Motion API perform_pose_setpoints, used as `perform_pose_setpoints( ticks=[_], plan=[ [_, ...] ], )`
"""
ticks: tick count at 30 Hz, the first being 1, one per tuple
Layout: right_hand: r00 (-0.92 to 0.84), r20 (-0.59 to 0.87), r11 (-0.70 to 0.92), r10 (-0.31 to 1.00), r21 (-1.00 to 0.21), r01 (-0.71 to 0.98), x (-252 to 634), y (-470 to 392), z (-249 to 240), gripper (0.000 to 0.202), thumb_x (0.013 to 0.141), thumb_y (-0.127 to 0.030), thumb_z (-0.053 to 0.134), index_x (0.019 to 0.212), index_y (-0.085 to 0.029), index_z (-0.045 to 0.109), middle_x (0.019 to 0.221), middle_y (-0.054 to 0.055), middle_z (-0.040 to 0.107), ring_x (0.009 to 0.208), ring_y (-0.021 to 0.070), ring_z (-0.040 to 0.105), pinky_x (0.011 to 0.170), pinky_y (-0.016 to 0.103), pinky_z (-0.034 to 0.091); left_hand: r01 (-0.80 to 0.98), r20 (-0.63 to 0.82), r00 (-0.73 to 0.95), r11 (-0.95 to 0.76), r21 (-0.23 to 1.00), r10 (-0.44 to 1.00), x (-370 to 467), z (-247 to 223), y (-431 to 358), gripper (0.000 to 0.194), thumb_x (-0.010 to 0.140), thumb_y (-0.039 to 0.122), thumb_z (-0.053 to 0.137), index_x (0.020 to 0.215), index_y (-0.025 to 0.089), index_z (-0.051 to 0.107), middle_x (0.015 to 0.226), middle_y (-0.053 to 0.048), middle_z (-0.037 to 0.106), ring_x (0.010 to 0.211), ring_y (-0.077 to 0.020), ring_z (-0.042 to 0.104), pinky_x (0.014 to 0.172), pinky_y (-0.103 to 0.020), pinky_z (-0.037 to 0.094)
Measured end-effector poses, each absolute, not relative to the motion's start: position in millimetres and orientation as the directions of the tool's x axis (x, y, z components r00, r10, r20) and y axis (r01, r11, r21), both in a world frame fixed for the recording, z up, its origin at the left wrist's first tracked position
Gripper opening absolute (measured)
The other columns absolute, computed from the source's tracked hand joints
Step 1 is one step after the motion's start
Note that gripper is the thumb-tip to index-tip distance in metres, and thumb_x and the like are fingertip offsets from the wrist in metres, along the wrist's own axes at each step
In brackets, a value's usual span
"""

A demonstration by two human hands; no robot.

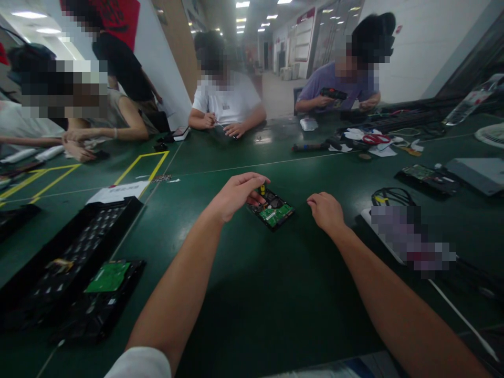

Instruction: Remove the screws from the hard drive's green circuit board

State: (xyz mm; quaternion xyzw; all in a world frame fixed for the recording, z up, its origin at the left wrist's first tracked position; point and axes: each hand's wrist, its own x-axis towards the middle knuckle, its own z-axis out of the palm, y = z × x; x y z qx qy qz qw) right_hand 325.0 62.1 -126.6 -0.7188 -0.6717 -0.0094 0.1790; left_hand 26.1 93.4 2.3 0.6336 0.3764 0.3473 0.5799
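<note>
A hard drive (281,210) lies on the green table with its green circuit board facing up. My left hand (236,197) is over its far left corner, thumb and fingers closed around a short screwdriver (262,189) with a yellow and black handle. The screwdriver stands roughly upright on the drive; its tip is hidden. To the right of the drive, apart from it, my right hand (327,211) is held low over the table with its fingers curled together. Whatever those fingers may hold is hidden.
Left are a long black tray (79,236) and another hard drive (108,278). At right lie a further drive (427,178), a grey box (480,173), a black cable (394,196) and a blurred white-edged object (413,236). Several people sit across the table.
</note>
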Motion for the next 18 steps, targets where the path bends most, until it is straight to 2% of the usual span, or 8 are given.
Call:
perform_pose_setpoints(
  ticks=[18],
  plan=[
    [0.122,0.236,-0.059,0.964,-0.259,0.964,330.1,64.0,-130.1,0.028,0.104,-0.02,0.051,0.112,-0.02,0.078,0.111,0.011,0.073,0.104,0.0259,0.065,0.088,0.038,0.048,0.085,-0.006,0.474,-0.039,0.996,0.88,25.8,2.5,94.2,0.026,0.096,0.038,0.066,0.107,0.016,0.076,0.094,-0.007,0.071,0.071,-0.0151,0.072,0.059,-0.024,0.054]
  ],
)
